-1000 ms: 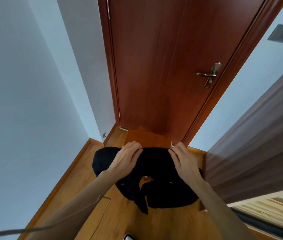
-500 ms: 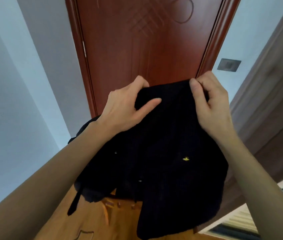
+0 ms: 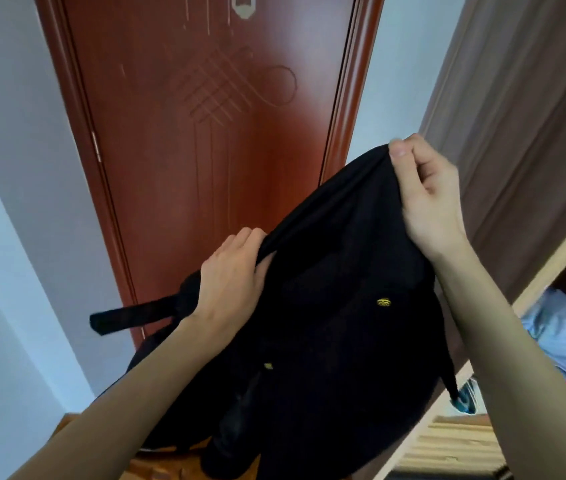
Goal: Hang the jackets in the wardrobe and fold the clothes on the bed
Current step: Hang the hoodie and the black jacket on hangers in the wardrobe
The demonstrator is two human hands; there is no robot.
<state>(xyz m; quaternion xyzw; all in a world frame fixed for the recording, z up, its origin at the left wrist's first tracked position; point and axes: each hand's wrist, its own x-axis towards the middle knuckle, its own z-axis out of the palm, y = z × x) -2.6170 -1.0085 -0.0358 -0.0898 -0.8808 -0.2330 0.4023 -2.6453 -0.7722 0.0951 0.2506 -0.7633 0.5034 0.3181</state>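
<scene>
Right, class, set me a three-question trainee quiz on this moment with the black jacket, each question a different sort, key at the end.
1. True or false: both hands grip the black jacket.
2. Which hand is raised higher? A) left hand B) right hand
3. Fill in: the buttons on the jacket are ____ coloured.

Key: 1 true; 2 B; 3 gold. The jacket hangs in front of the reddish-brown door, not yet in any wardrobe.
</scene>
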